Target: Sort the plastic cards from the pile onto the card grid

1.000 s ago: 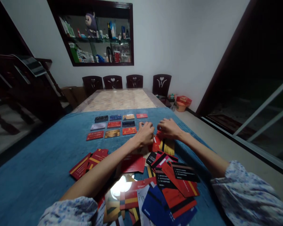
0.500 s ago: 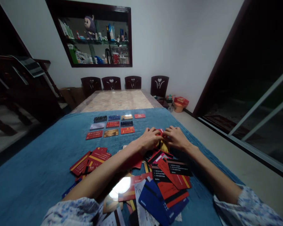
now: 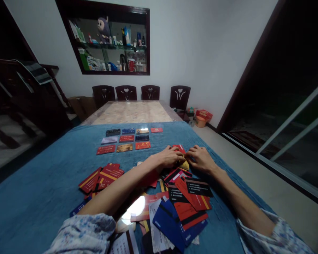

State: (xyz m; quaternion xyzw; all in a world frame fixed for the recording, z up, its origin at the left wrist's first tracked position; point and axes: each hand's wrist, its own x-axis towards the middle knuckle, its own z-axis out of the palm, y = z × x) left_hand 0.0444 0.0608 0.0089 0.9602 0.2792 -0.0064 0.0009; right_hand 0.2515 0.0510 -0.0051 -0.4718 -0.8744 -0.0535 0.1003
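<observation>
- Yellow card (image 3: 184,165) and red card (image 3: 178,147) show between the person's hands, just beyond the loose heap; the fingers hide much of both.
- Left hand (image 3: 170,157) has its fingers bent down over these cards; right hand (image 3: 200,158) curls in from the other side, fingertips close to the left's. Whether either pinches a card cannot be told.
- Nearer the person, an overlapping heap (image 3: 172,197) of red, black, blue and silver cards lies in no order, many showing a stripe.
- Past the left forearm, a spread of red cards (image 3: 108,174) lies loose too, with a blue card (image 3: 81,207) nearby.
- Farther out, neat rows of cards (image 3: 126,138) are in place: three in front, three in the middle, four at the back, set apart from one another.
- Judging by this, the ordering looks only partly done: ten places are filled, while a great many cards lie outside the rows on the blue cloth (image 3: 42,183).
</observation>
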